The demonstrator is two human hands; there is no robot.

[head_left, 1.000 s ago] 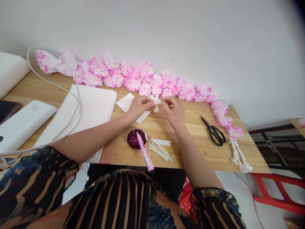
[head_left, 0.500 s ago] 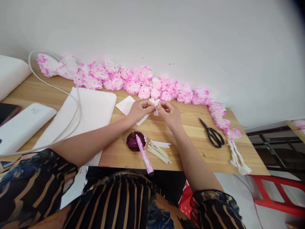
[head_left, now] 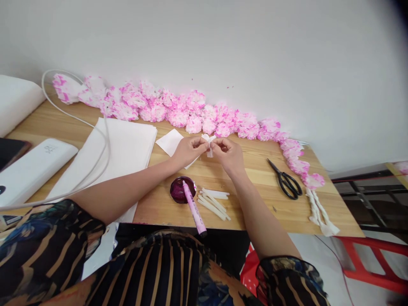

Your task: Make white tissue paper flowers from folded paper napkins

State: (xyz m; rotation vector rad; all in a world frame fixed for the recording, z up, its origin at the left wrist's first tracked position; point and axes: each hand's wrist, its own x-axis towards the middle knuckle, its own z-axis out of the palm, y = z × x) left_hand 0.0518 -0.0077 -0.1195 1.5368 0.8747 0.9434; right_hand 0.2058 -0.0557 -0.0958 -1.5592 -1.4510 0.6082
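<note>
A wooden table (head_left: 255,204) fills the middle of the frame, with a white wall behind it. Near the lower edge lie a pink marker (head_left: 194,207), a dark purple dish (head_left: 179,189) and some white paper strips (head_left: 214,200); black scissors (head_left: 285,180) are at the right, a stack of white paper (head_left: 124,146) at the left. In the centre, the left hand (head_left: 188,149) and right hand (head_left: 227,154) both pinch a small folded white paper (head_left: 208,142) between the fingertips, above the table. Behind them, a row of pink paper flowers (head_left: 178,111) lies along the wall.
</note>
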